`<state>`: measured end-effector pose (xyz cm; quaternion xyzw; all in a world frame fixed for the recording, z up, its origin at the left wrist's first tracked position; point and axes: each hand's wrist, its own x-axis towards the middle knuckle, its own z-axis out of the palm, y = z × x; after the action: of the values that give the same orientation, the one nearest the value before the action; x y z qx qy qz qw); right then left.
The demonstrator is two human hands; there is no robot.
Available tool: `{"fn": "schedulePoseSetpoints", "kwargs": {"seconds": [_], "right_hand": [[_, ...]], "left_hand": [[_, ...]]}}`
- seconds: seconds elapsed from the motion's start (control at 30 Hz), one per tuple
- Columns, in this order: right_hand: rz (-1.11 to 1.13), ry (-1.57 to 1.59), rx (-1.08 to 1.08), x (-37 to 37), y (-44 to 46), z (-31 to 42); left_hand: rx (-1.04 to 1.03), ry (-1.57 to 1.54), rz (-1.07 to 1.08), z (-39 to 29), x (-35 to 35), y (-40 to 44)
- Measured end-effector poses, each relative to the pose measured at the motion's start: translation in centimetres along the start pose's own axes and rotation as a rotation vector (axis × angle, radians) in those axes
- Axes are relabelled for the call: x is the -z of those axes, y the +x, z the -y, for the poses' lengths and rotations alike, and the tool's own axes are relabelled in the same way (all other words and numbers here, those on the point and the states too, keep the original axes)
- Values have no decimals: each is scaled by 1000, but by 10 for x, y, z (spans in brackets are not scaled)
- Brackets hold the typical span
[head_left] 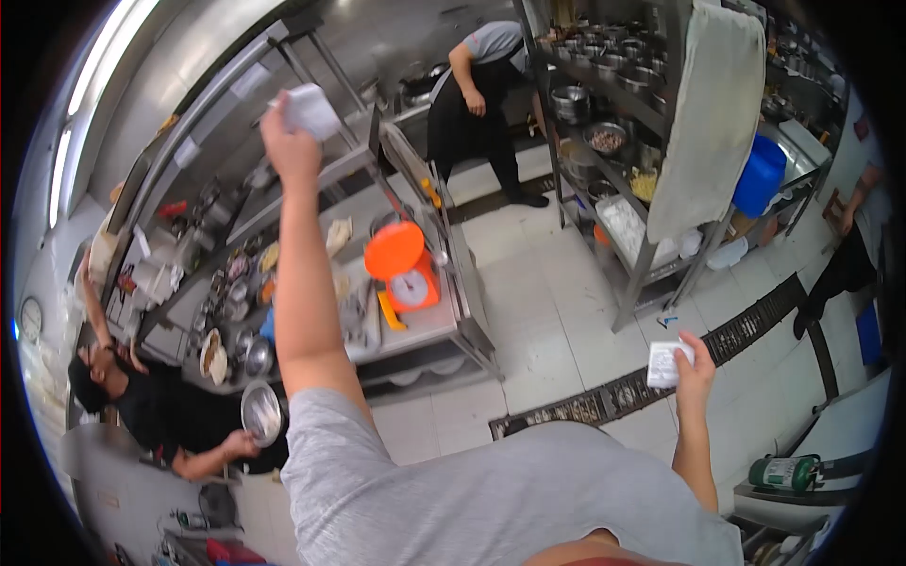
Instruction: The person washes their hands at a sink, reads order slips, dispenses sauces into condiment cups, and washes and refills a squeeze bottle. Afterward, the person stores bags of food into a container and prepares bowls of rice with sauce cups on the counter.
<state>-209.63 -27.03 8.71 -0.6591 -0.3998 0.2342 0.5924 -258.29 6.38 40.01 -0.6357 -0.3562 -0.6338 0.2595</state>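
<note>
My left hand point(288, 141) is raised on a stretched arm, up by the metal rail of the shelf. Its fingers are closed on a white paper slip point(312, 112), blurred, with no legible writing. Lower on the right, my right hand point(696, 371) grips a small stack of white paper slips point(663, 364) with dark handwriting on the top one. Beneath my left arm, an orange kitchen scale point(412, 288) with a round dial and an orange pan stands on the steel counter point(444, 325).
Bowls of food cover the counter at left, where a person point(179, 406) holds a metal bowl point(261, 412). Another person point(481, 104) bends by the stove. A shelving rack point(651, 264) with a hanging white cloth point(708, 123) stands right of centre. A drain grate point(661, 382) crosses the floor.
</note>
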Motion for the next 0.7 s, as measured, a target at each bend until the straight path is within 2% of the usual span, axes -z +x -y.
{"fn": "schedulePoseSetpoints", "kwargs": {"seconds": [0.07,0.1,0.2,0.27,0.33,0.47,0.57,0.7], "right_hand": [[-108,148,-134,-29,-6,3],[-157,219,-203,-44,-6,8],[-182,213,-207,-86,-16,21],[-176,176,-205,-104,-19,19],[-186,150,-213,-118,-22,21],[-223,181,-230,-132,-22,36],[-235,222,-250,-141,-21,38],[-229,137,-239,-146,-23,24]], "left_hand": [[30,-86,-113,46,-10,66],[115,-117,-180,66,-15,88],[309,71,-126,171,-45,107],[281,-14,-120,210,-55,109],[285,-16,-87,180,-43,107],[256,202,-29,157,-28,113],[6,581,-297,151,-34,116],[1,478,-378,181,-46,122]]}}
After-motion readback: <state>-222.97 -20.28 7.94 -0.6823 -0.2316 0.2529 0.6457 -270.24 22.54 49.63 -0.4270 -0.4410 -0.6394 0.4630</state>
